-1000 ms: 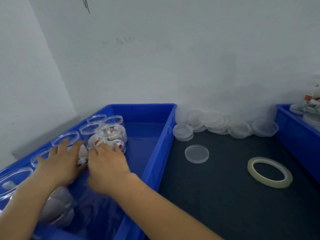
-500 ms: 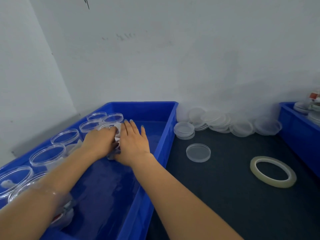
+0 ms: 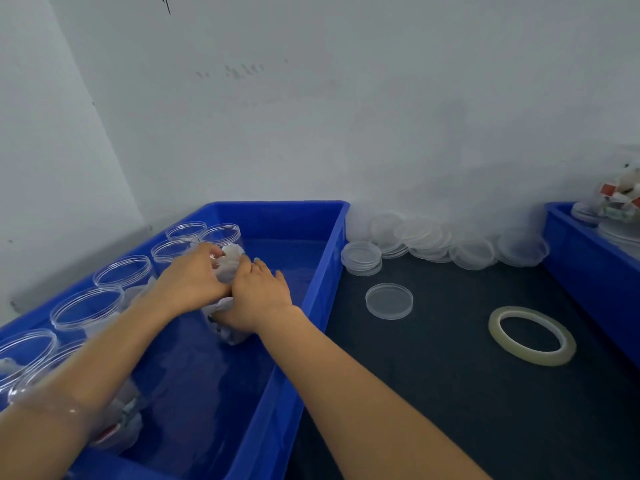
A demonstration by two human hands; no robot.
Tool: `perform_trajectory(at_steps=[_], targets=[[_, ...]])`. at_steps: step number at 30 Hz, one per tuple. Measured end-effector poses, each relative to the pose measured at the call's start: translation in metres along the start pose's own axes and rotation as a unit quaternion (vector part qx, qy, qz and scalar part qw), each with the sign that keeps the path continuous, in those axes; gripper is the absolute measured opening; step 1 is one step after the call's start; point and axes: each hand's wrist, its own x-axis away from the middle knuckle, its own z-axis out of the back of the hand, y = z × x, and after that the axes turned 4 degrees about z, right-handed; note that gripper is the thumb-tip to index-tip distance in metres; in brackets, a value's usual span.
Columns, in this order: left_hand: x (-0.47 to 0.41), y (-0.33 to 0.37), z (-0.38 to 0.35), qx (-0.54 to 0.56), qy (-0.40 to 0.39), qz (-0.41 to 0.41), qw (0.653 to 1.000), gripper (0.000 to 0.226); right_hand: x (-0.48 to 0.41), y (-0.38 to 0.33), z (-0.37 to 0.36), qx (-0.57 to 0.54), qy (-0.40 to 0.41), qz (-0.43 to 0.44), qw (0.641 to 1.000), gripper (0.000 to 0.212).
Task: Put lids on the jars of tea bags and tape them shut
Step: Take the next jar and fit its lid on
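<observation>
Jar (image 3: 227,268) of tea bags, no lid, stands inside the blue bin (image 3: 320,271), approx. mid-floor, held from both sides.

L. hand (image 3: 192,282): fingers curled over the jar's mouth, tips on the white tea bags (image 3: 231,252).

R. hand (image 3: 261,296): cupped round the jar's right wall, fingers bent; thumb hidden.

The two hands cover most of the jar; only its top and part of its base show.

Other open jars (image 3: 123,271) stand in a row along the bin's left wall, just beside the l. hand. The l. forearm crosses over the nearest ones.

The bin's right wall stands between the jar and the dark worktop (image 3: 415,393). On the worktop:
- a short stack of lids (image 3: 361,257), near the bin's rim;
- a single lid (image 3: 389,300), lying flat;
- a loose heap of lids (image 3: 450,245), along the back wall;
- a tape roll (image 3: 532,335), lying flat, well apart from both hands.

Far right: second blue bin (image 3: 588,271) w/ filled jars (image 3: 621,199), partly cut off by the frame edge.
</observation>
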Motion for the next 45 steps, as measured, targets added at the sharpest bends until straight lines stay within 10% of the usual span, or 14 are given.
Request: perform_trajectory(at_steps=[4, 11, 23, 27, 31, 37, 45], targets=[[0.029, 0.019, 0.029, 0.027, 0.131, -0.031, 0.991, 0.076, 0.011, -0.012, 0.008, -0.094, 0.192, 0.062, 0.975, 0.101], [0.13, 0.093, 0.039, 0.044, 0.34, -0.169, 0.924, 0.069, 0.076, 0.003, 0.039, -0.288, 0.413, 0.236, 0.831, 0.087], [0.164, 0.173, -0.085, 0.148, 0.067, -0.254, 0.954, 0.084, 0.207, 0.162, 0.044, -0.246, 0.35, 0.077, 0.901, 0.101], [0.135, 0.179, -0.124, 0.396, -0.188, -0.241, 0.866, 0.072, 0.222, 0.188, 0.039, -0.289, 0.388, 0.002, 0.875, 0.089], [0.079, 0.178, -0.165, 0.4, -0.101, -0.14, 0.9, 0.053, 0.219, 0.199, 0.041, -0.308, 0.351, -0.059, 0.883, 0.088], [0.031, 0.177, -0.207, 0.209, -0.096, -0.058, 0.972, 0.095, 0.223, 0.209, 0.044, -0.336, 0.265, -0.082, 0.9, 0.097], [0.023, 0.183, -0.215, 0.213, -0.117, -0.096, 0.965, 0.095, 0.224, 0.215, 0.045, -0.339, 0.253, -0.086, 0.902, 0.1]])
